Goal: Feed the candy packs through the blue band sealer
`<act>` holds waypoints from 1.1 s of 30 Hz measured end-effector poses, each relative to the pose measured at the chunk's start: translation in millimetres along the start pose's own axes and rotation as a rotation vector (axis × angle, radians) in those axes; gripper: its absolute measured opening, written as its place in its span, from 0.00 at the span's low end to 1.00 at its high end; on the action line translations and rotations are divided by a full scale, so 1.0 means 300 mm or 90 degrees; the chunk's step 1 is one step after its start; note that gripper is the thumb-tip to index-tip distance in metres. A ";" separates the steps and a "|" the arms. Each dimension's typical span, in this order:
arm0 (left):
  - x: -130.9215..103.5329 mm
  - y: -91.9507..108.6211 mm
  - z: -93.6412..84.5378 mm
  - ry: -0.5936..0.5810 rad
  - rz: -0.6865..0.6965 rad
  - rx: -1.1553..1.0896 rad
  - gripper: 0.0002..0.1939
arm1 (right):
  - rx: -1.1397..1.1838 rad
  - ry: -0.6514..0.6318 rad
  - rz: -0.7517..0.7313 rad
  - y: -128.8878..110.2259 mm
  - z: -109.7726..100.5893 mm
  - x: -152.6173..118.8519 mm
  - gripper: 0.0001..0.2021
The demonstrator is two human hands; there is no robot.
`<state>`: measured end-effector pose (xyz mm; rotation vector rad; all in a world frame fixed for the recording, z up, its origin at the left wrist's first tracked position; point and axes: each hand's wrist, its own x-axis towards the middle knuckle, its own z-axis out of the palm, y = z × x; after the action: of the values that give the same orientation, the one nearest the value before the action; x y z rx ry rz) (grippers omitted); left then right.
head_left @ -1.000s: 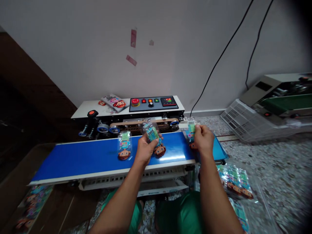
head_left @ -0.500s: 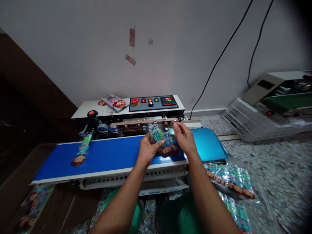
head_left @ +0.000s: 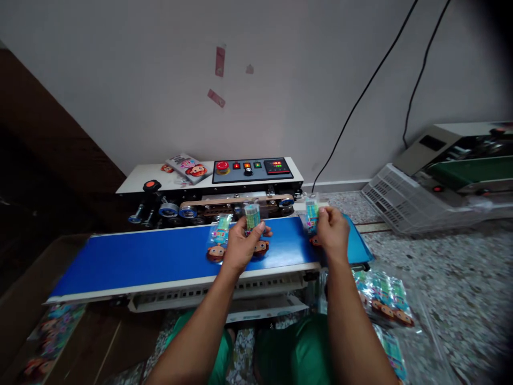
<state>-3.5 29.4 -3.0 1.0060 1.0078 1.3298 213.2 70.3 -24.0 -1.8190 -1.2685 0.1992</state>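
Observation:
Over the middle of the blue conveyor belt [head_left: 160, 256], my left hand [head_left: 243, 243] pinches a clear packet with a green-blue card [head_left: 252, 216]; a brown-haired cartoon head shows just below it. My right hand [head_left: 333, 232] grips another such packet [head_left: 311, 214] by its edge at the belt's right end, with its cartoon head partly hidden by the fingers. Just left of my left hand, one more packet [head_left: 217, 238] lies on the belt, its top near the rollers of the sealing machine [head_left: 176, 183].
A control panel [head_left: 252, 170] and a flat package [head_left: 189, 168] top the machine. Filled packets [head_left: 387, 299] lie in clear plastic at the lower right. A cardboard box [head_left: 100, 326] with packets stands lower left; a white crate [head_left: 395, 200] sits right, beside another machine.
The packet at the belt's left end is gone from view. My right hand has moved right with a packet, and a packet now shows on the belt left of my left hand.

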 end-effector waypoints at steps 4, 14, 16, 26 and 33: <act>-0.031 -0.007 0.041 -0.081 -0.075 0.015 0.16 | -0.223 -0.063 0.029 0.019 0.030 0.014 0.15; -0.047 -0.013 0.060 -0.118 -0.127 0.007 0.21 | -0.164 -0.113 -0.047 -0.070 0.124 -0.029 0.16; -0.043 -0.016 0.059 -0.100 -0.105 -0.014 0.22 | -0.038 -0.123 -0.059 -0.091 0.110 -0.046 0.18; -0.024 0.001 0.035 -0.006 0.159 0.138 0.15 | 0.529 -0.411 -0.137 -0.180 0.055 -0.177 0.20; -0.025 -0.041 0.055 -0.028 0.135 0.104 0.25 | 0.441 -0.259 -0.069 -0.160 0.058 -0.165 0.13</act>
<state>15.8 21.8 -10.5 1.2896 1.0095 1.4077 147.7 43.9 -15.9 -1.1383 -1.3429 0.8684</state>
